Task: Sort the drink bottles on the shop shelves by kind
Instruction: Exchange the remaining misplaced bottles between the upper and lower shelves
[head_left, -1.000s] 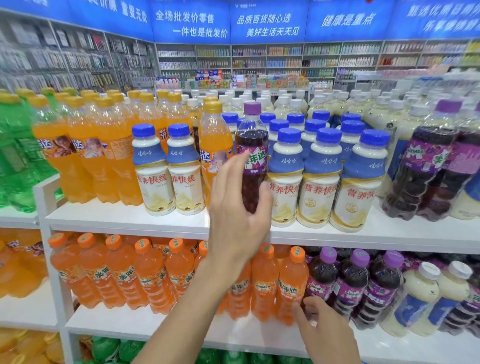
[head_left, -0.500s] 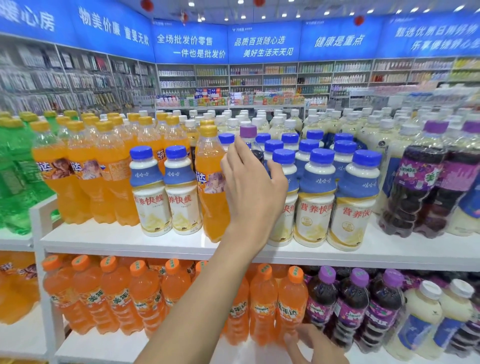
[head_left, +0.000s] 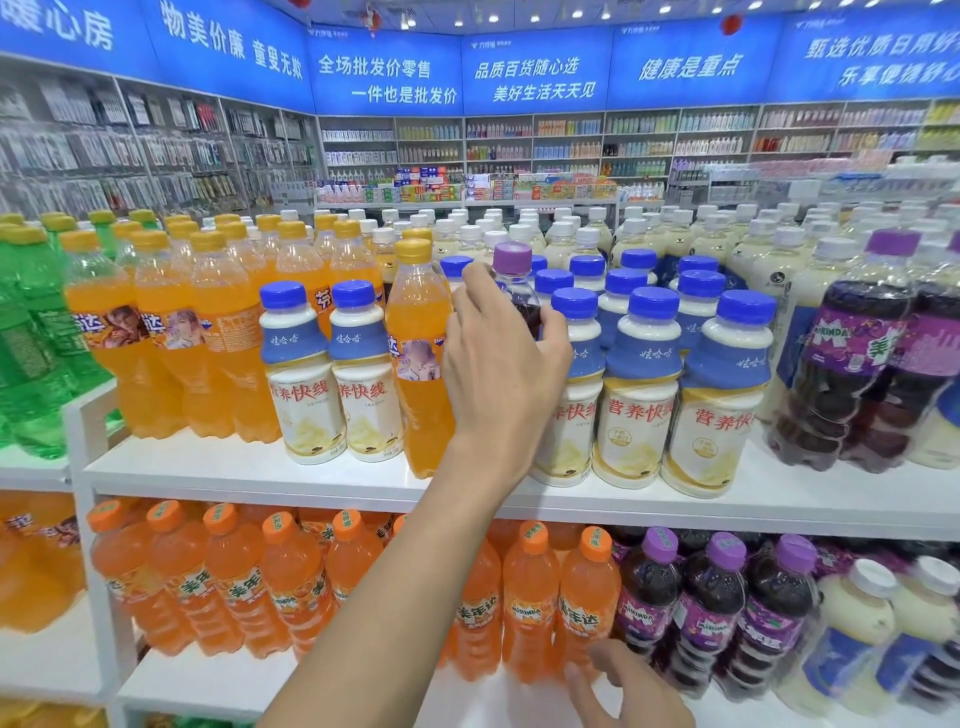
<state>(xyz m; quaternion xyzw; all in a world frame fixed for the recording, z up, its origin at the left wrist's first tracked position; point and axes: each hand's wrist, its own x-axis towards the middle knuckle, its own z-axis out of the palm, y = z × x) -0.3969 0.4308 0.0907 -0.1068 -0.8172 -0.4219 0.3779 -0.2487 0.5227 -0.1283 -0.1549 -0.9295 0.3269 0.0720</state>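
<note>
At the top shelf (head_left: 260, 475), the raised left hand (head_left: 501, 364) grips the purple-capped bottle (head_left: 513, 265) with curled fingers (head_left: 471, 283).

Purple-capped bottle (head_left: 513, 280) (dark drink); blue-capped bottles (head_left: 636, 384).

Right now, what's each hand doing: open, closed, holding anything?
Left hand: fingers curled round the purple-capped bottle.
Right hand: open, holding nothing, fingers by the orange bottles on the lower shelf.

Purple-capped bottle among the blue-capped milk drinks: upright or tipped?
Upright: the purple-capped bottle has its cap straight above its neck; the left hand grips it. Base hidden behind the hand.
</note>
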